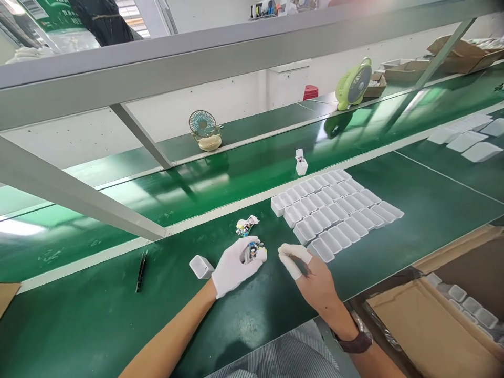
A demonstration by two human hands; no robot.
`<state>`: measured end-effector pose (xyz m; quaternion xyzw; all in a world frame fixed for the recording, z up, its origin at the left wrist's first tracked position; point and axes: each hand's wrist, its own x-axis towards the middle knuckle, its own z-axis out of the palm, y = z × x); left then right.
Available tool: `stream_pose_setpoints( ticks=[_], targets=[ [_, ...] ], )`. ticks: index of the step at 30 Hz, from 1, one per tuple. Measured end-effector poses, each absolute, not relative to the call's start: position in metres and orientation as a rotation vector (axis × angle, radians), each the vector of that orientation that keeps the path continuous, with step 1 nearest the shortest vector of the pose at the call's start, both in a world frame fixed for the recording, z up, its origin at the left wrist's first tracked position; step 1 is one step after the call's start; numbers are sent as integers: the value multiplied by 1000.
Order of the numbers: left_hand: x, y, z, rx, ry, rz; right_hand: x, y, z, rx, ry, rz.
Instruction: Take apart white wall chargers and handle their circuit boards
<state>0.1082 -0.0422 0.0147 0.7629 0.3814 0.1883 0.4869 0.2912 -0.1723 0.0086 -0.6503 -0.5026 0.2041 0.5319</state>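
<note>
My left hand (235, 266), in a white glove, is closed around a small circuit board (256, 249) with coloured parts, held just above the green bench. My right hand (306, 270), with white finger cots, hovers a short way to the right with its fingers curled together; nothing shows in them. A second small circuit board (246, 225) lies on the bench just beyond my left hand. One white plastic shell (200, 266) lies left of that hand. Several empty white shells (334, 212) stand in neat rows to the right of my right hand.
Black tweezers (140, 271) lie at the left. One white shell (301, 163) stands on the conveyor belt (236, 173) behind. Two small fans (205, 129) (353, 84) sit on the far ledge. A cardboard box (441, 315) with more shells is at lower right. A grey frame bar (74, 197) crosses overhead.
</note>
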Motion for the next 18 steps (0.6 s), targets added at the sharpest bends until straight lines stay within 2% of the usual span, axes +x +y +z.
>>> stream_pose_setpoints(
  ticks=[5,18],
  targets=[
    [89,-59,34,1454,774,549,281,-169,7,-1488,-1234,553],
    [83,-77,37,1377,789,641,267,-165,12,-1112,-1464,364]
  ],
)
